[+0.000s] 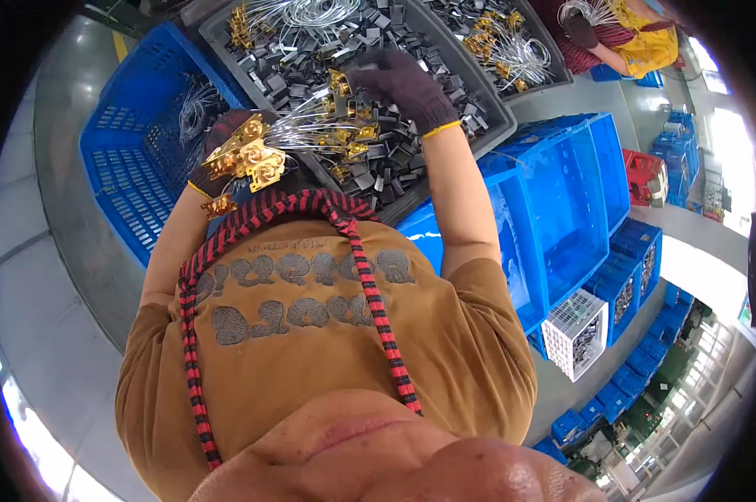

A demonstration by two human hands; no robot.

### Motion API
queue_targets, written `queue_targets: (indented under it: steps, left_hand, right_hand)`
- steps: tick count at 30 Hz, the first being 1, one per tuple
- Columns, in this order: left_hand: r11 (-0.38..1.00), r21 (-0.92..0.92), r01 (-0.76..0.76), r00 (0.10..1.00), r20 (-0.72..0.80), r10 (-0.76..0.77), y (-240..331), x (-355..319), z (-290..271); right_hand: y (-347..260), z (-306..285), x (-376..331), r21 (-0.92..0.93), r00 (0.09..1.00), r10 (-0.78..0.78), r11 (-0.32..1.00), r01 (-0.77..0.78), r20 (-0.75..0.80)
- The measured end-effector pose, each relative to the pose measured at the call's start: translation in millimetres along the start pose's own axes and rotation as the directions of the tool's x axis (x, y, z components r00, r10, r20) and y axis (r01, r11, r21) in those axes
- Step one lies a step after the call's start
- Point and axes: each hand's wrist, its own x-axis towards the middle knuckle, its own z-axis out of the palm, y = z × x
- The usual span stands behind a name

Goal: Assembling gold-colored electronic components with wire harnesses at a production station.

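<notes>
Over the grey parts tray (499, 125), two gloved hands work.
Left hand (227, 155) clenches a bundle of gold-tipped wires (311, 130); right hand (403, 84) grasps its far ends.

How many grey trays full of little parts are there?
2: one grey tray under the right hand, another tray behind it near a co-worker. More may be hidden.

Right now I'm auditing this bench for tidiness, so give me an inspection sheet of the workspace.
Surface: grey plastic tray heaped with small dark metal clips.
Job's things: bundle of silver wires with gold-coloured metal tabs.
Clutter: second grey tray of similar parts.
Grippers: left hand, dark-gloved, holds the bundle; right hand, gloved, on the clips.
Cables: nothing seen.
Surroundings: blue plastic crates, white basket, another person's sleeve.
</notes>
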Motion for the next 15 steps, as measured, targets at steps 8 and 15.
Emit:
queue_targets:
  steps: [8, 15]
  left_hand:
    - [0.845, 0.532, -0.051, 0.933, -0.276, 0.230, 50, -3, 62]
    - [0.993, 0.078, 0.088, 0.927, -0.371, -0.053, 38, -6, 63]
  right_hand:
    - [-49, -3, 7, -0.070, 0.955, -0.245, 0.963, 0.260, 0.167]
    - [-86, 23, -12, 0.124, 0.836, -0.417, 0.908, 0.400, 0.356]
